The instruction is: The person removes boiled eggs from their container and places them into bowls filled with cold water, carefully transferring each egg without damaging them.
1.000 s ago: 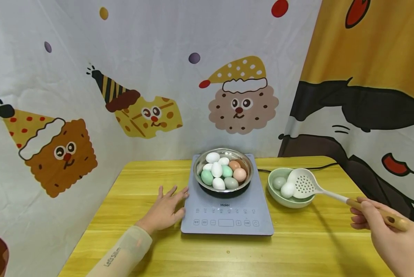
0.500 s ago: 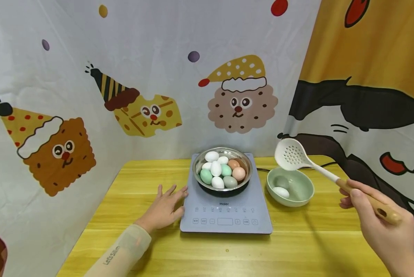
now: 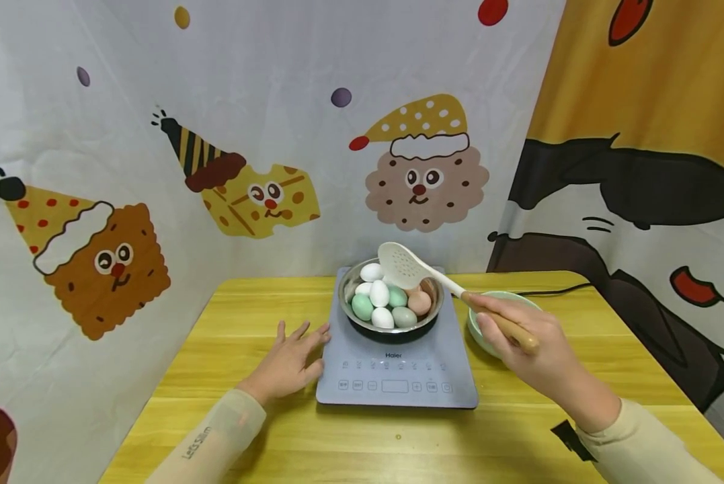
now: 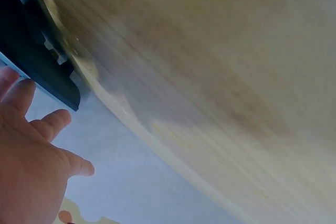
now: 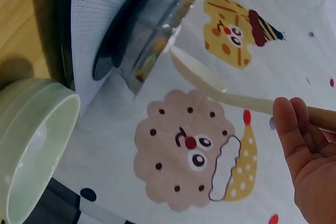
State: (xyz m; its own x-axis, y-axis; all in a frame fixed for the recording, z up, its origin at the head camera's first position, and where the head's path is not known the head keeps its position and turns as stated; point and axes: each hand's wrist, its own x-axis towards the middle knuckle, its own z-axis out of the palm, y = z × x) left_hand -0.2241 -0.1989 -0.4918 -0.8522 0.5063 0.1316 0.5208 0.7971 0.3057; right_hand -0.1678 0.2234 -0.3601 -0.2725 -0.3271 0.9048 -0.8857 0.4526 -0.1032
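My right hand (image 3: pixel 528 339) grips the wooden handle of a white slotted spoon (image 3: pixel 405 267). The perforated bowl of the spoon is over the back right of a metal pan (image 3: pixel 437 306) and covers part of the eggs; no egg shows on it. White, green, grey and brown eggs (image 3: pixel 379 294) fill the pan, which sits on a grey induction cooker (image 3: pixel 398 373). With fingers spread, my left hand (image 3: pixel 286 363) rests at the cooker's left edge. Right of the cooker stands a pale green bowl (image 5: pixel 58 124), partly hidden behind my right hand in the head view.
The cooker's black cord (image 3: pixel 558 292) runs along the back right of the wooden table (image 3: pixel 265 430). Close behind the table hangs a white cloth (image 3: pixel 265 101) printed with cartoon figures.
First the spoon rose out of the green bowl, leaving two eggs there. Then my right hand carried it left until its head was over the pan. My left hand stayed in place.
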